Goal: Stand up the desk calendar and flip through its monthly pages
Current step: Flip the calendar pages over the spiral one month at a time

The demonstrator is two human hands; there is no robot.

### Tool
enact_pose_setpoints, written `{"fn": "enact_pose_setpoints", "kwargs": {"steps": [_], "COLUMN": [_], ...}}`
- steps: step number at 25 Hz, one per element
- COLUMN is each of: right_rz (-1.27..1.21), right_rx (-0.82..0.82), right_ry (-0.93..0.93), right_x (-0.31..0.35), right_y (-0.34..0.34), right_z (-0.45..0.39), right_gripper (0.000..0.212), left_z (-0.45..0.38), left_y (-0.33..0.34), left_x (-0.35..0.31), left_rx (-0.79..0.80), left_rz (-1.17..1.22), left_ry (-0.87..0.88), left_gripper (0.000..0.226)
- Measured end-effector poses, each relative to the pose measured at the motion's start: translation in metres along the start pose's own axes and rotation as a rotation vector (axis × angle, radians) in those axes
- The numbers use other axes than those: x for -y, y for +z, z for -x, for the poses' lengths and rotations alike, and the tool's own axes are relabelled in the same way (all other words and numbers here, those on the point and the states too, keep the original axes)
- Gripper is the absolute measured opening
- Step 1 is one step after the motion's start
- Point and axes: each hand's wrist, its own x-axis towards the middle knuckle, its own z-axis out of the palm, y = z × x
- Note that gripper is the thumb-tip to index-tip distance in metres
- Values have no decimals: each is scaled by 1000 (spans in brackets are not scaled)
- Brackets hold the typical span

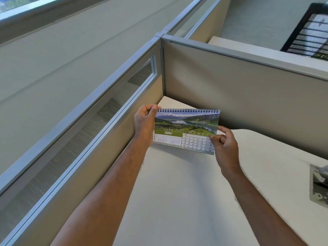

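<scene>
Head view — downward, near desk [177,192]

Calendar [186,132] dates behind right fingers [215,137]

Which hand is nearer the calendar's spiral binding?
Left. The left hand pinches the calendar at its top left corner, beside the spiral binding; the right hand grips the right edge lower down.

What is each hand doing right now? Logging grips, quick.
Left hand: closed on the desk calendar at its top left corner.
Right hand: pinching the calendar's right edge.
</scene>
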Motion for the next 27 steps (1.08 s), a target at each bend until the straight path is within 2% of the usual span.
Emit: {"fn": "enact_pose_setpoints", "kwargs": {"steps": [2, 4, 7, 11, 14, 16, 20, 27], "right_rz": [-73, -114, -189, -269, -390, -433, -379, -168], "right_rx": [93, 141, 150, 142, 138, 148, 192, 185], "right_ry": [-19, -73, -148, -120, -86, -85, -130, -180], "right_x": [8, 19, 38, 61, 71, 75, 75, 68], "right_y": [-3, -5, -6, -10, -13, -12, -6, 5], "right_z": [5, 8, 9, 2, -5, -9, -15, -20], "right_gripper": [52, 61, 56, 41, 54, 64, 70, 73], "left_z": [-1, -2, -1, 3, 5, 4, 2, 0], "left_y": [-1, -3, -7, -15, -18, -16, -11, -5], "left_x": [-3, -7, -10, -12, -16, -15, -10, -6], "left_rx": [30, 55, 82, 150, 228, 194, 174, 85], "left_rz": [-15, -47, -77, -48, 83, 80, 47, 44], "left_ry": [24, 40, -2, -70, -96, -77, -29, -10], "left_gripper": [16, 18, 18, 24, 22, 21, 12, 11]}}
